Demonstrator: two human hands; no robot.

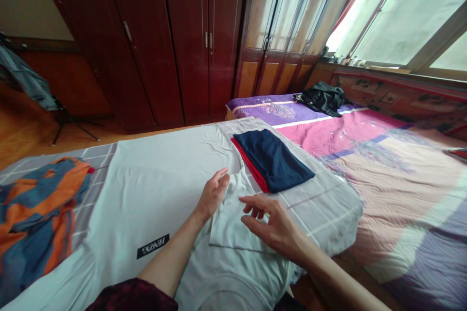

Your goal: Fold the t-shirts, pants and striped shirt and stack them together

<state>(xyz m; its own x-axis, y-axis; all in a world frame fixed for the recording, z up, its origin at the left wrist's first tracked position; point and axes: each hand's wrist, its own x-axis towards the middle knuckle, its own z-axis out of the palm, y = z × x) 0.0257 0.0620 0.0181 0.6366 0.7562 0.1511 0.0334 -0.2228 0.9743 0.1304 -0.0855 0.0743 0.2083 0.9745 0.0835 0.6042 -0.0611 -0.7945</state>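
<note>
Nearest the head camera, a dark patterned sleeve [133, 296] is covering part of the person's left arm, and beside it the round collar [226, 283] of a pale shirt [164, 180] is lying at the lower edge of the view. The shirt is stretching out flat over a checked cover [328, 223], with a black label [153, 246] showing on it. On top of the shirt, a pale flap [228, 231], probably one of its sleeves, is lying turned inward, with its straight edge facing the person.

Both hands are flanking that flap. The left hand [213, 194] is standing half on edge along its far left border, fingers loosely extended and pinching nothing that shows; whether its underside is touching cloth, I cannot tell. The right hand [272, 216] is hovering over the flap's right side, thumb and fingers spread apart with no cloth between them.

Judging by this, the person is working on the folding-in of one side, probably at the smoothing stage. A sensible next move would be calling for light palms pressing the flap flat, then a fresh grip on the shirt's edge without dragging the layers. Just beyond, a navy cloth [275, 160] is lying folded over a red cloth [250, 165].
</note>
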